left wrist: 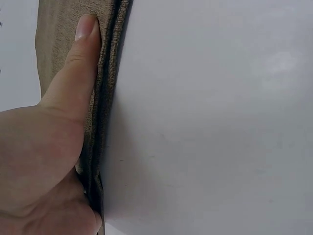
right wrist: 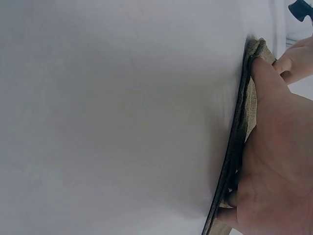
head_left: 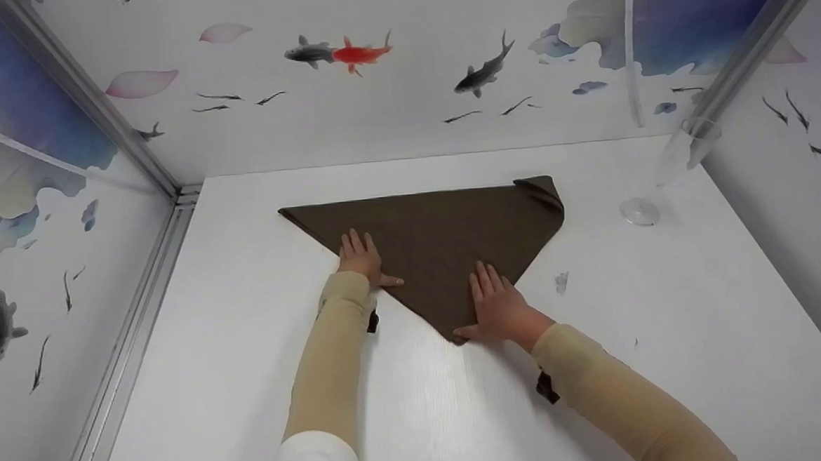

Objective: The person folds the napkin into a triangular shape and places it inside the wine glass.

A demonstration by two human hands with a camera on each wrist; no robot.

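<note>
A dark brown cloth (head_left: 439,236), folded into a rough triangle, lies on the white table, one point toward the person. Its far right corner is turned over in a small fold. My left hand (head_left: 361,260) rests on the cloth's left slanting edge, fingers straight and thumb spread along the edge. On the lower right edge, my right hand (head_left: 499,309) presses with straight fingers, its thumb by the near point. Stacked layers of the cloth edge (left wrist: 110,54) show beside the left thumb in the left wrist view. Under the right palm (right wrist: 279,147), the edge layers also show.
A clear stemmed glass (head_left: 640,211) stands at the table's back right. Printed panels with fish and petals rise behind the table (head_left: 247,323) and at both sides, joined by metal frame posts (head_left: 101,99). A small grey mark (head_left: 561,282) is right of the cloth.
</note>
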